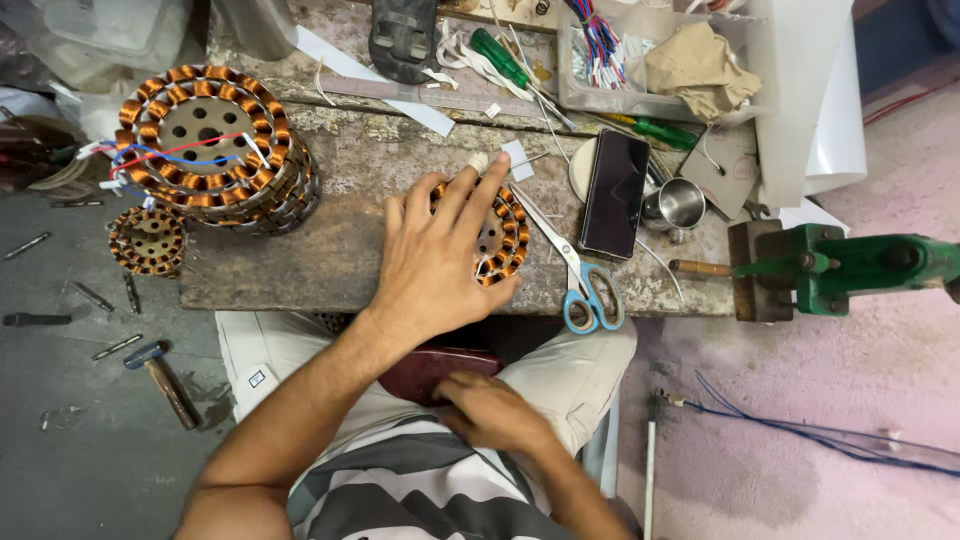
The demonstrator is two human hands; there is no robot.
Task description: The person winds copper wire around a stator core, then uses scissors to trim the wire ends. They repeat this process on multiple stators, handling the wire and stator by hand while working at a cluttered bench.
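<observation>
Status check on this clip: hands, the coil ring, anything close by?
Left hand flat on coil ring. Right hand in lap, grip unclear. Scissors and phone beside ring.

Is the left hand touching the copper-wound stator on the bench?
Touching. The head view shows the left hand lying flat on the stator, fingers spread across its coils.

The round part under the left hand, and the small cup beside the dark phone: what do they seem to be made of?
The round part under the left hand looks like a grey metal core wound with coils of copper wire: the windings are shiny orange-brown. The small cup seems to be polished steel, since its wall is silvery and reflective, though another bright metal is possible.
</observation>
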